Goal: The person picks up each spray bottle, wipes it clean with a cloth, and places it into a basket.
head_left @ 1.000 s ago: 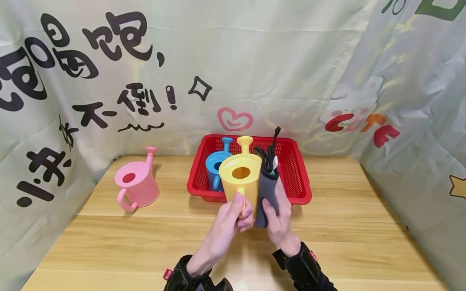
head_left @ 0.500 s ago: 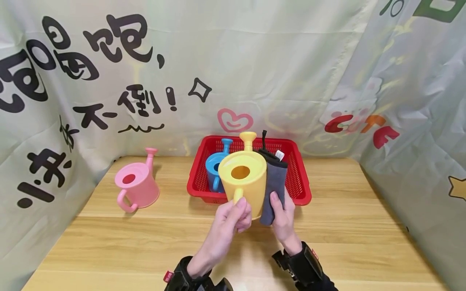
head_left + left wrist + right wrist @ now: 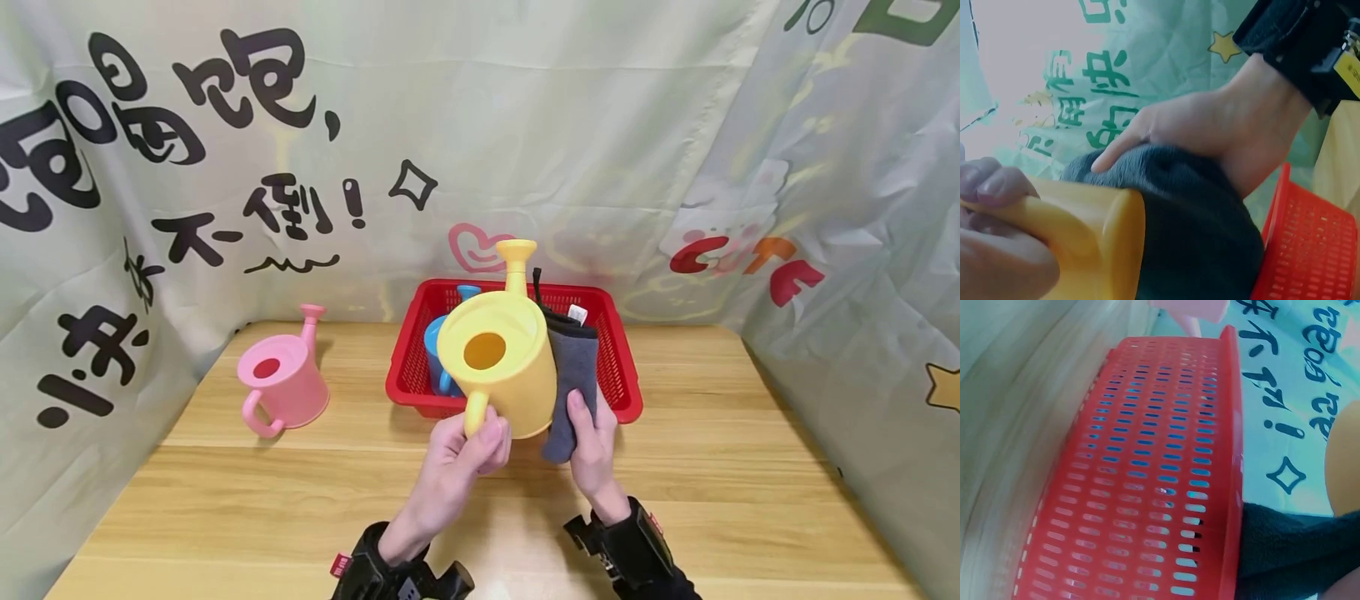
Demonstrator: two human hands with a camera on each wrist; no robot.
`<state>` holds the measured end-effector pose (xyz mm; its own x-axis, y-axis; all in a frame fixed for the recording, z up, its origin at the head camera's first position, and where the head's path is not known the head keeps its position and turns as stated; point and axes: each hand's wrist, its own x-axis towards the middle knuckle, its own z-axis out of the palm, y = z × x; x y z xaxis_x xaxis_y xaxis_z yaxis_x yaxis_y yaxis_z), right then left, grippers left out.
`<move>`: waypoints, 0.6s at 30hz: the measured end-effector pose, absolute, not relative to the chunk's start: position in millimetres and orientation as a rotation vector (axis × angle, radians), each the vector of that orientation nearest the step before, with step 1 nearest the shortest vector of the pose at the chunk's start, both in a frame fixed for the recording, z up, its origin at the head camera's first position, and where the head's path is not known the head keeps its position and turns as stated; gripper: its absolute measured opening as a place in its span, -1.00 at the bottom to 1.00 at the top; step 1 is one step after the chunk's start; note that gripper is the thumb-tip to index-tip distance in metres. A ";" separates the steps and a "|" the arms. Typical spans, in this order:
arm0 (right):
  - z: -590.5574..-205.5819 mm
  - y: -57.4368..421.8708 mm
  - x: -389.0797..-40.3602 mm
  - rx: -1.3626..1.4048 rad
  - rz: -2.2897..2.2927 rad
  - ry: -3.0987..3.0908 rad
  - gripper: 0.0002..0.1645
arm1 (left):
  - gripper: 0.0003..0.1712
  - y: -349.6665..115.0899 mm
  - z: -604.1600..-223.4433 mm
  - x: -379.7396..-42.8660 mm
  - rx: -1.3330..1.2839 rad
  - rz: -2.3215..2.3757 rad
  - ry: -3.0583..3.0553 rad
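My left hand (image 3: 448,471) grips the handle of a yellow watering can (image 3: 528,387), held up in front of the red basket with its spout pointing away. My right hand (image 3: 595,454) holds a folded dark grey cloth (image 3: 576,358) with a black edge and white tag, the thumb on its near face. The cloth lies along the can's right side. In the left wrist view, the right hand's fingers curve over the cloth (image 3: 1191,225) by the can's base (image 3: 1124,231). Only a strip of cloth (image 3: 1285,556) and a piece of the can (image 3: 1344,469) show in the right wrist view.
Behind the hands, a red perforated basket (image 3: 628,387) stands on the wooden table (image 3: 300,500). Inside it is a blue watering can (image 3: 433,337), partly hidden by the yellow one. To the left stands a pink watering can (image 3: 296,392). Printed curtains (image 3: 585,125) close off the back and sides.
My left hand has raised the yellow watering can and tilted its top toward me. The cloth has moved right with my right hand, staying along the can's side.
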<state>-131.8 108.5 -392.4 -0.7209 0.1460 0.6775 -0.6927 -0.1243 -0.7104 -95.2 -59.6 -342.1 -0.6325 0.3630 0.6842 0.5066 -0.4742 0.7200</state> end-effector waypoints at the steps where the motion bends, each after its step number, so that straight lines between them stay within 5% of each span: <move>1: -391.3 110.6 -131.6 0.612 1.923 -1.582 -0.62 | -0.64 -60.6 -341.3 -95.8 -1.327 -2.276 -1.536; 12: -380.4 126.6 -134.4 0.786 2.402 -1.427 -0.61 | -0.52 -79.7 -341.6 -114.2 -1.647 -2.442 -1.213; 18: -376.3 130.0 -132.9 0.897 2.592 -1.340 -0.56 | -0.48 -92.3 -343.9 -120.8 -1.545 -2.554 -1.153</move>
